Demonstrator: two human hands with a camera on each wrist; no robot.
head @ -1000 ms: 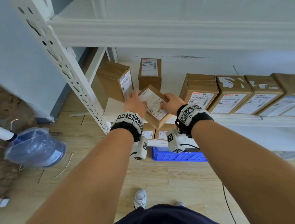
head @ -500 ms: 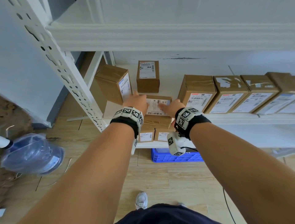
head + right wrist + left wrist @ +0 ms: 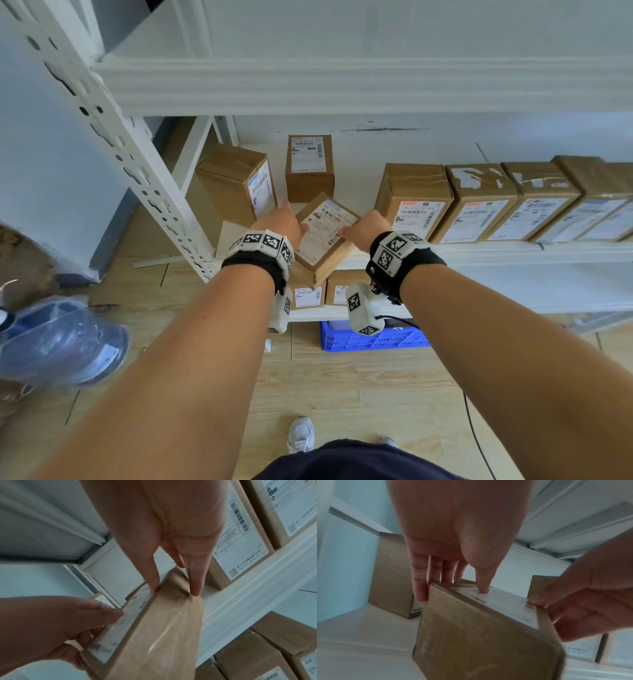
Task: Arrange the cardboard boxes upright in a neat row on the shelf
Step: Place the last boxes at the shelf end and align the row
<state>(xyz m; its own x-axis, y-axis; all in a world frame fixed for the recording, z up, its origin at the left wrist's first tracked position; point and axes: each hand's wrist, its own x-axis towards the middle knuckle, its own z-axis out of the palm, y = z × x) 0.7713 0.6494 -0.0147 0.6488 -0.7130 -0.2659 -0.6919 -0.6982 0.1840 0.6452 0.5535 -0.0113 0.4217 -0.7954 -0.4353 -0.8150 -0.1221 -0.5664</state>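
Note:
A brown cardboard box (image 3: 325, 230) with a white label on top is held tilted over the front of the shelf (image 3: 513, 253), one corner pointing away from me. My left hand (image 3: 283, 222) grips its left side, thumb on the label and fingers (image 3: 419, 588) down the far side. My right hand (image 3: 363, 229) pinches its right end between thumb and fingers (image 3: 195, 582). To the right, a row of labelled boxes (image 3: 479, 205) stands upright, starting with the nearest one (image 3: 414, 202). Two loose boxes stand further back: one turned sideways at the left (image 3: 236, 185), one at the rear (image 3: 310, 164).
A perforated white upright post (image 3: 113, 137) rises at the left, and the upper shelf beam (image 3: 342, 85) runs overhead. More small boxes (image 3: 308, 295) sit on the lower shelf above a blue crate (image 3: 373, 339). A plastic-wrapped blue item (image 3: 58, 339) lies on the wooden floor.
Half a second ago the box lay square to the shelf edge; now both hands have turned it diagonal again. The other boxes have not moved.

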